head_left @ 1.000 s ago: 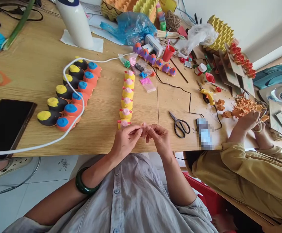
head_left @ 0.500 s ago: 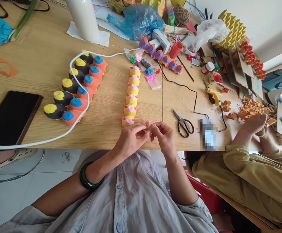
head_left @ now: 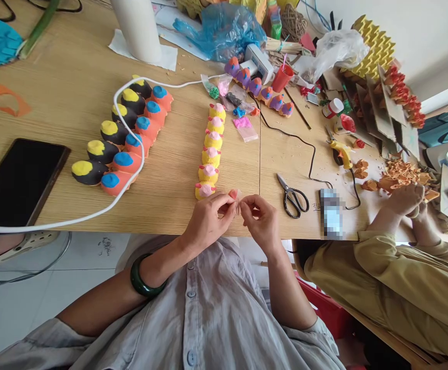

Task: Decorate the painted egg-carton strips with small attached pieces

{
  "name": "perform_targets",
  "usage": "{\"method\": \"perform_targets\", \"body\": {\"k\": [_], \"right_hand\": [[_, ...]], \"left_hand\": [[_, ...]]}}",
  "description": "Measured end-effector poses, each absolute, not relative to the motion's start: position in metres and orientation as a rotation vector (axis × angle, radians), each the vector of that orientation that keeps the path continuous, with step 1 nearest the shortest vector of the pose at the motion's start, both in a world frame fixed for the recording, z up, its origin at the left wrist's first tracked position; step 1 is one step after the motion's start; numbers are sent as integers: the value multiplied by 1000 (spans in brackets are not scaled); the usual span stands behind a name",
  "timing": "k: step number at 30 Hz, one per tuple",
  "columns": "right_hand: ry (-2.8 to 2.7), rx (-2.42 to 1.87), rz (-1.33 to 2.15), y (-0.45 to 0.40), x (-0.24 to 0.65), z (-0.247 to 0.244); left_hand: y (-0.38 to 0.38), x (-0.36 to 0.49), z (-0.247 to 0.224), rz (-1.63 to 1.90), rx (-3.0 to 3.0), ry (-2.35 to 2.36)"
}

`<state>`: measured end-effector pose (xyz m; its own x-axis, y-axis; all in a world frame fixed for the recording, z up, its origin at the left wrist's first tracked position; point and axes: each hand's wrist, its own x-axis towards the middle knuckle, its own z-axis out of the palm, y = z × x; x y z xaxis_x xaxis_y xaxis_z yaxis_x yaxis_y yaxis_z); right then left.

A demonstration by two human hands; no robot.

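My left hand (head_left: 211, 217) pinches a small clear plastic bag (head_left: 238, 196) with a bit of orange-red clay (head_left: 233, 193) in it. Close beside it, my right hand (head_left: 261, 220) has thumb and fingers pressed together at the bag's edge; what lies between them is too small to make out. Just beyond my left hand stands a strip of yellow egg-carton cups (head_left: 209, 154) topped with pink clay and red side pieces. To its left lie a strip of orange cups (head_left: 135, 144) with blue tops and a strip of black cups (head_left: 104, 150) with yellow tops.
A white cable (head_left: 142, 149) crosses the left strips near a phone (head_left: 19, 180). Scissors (head_left: 293, 196) and a yellow glue gun (head_left: 341, 153) lie to the right. Clay bags (head_left: 246, 129) and a purple cup strip (head_left: 260, 90) are further back. A co-worker's hands (head_left: 405, 203) rest at far right.
My fingertips have drawn slightly apart, and more of the clear bag and orange-red clay shows. The whole view has shifted slightly.
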<state>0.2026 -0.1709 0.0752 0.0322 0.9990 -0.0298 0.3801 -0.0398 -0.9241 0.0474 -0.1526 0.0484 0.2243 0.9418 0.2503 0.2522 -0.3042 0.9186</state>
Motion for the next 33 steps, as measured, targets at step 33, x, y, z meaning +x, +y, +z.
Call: {"method": "perform_targets", "body": {"k": [33], "right_hand": [[-1512, -1673, 806, -175, 220, 100]], "left_hand": [[-146, 42, 47, 992, 2138, 979]]}}
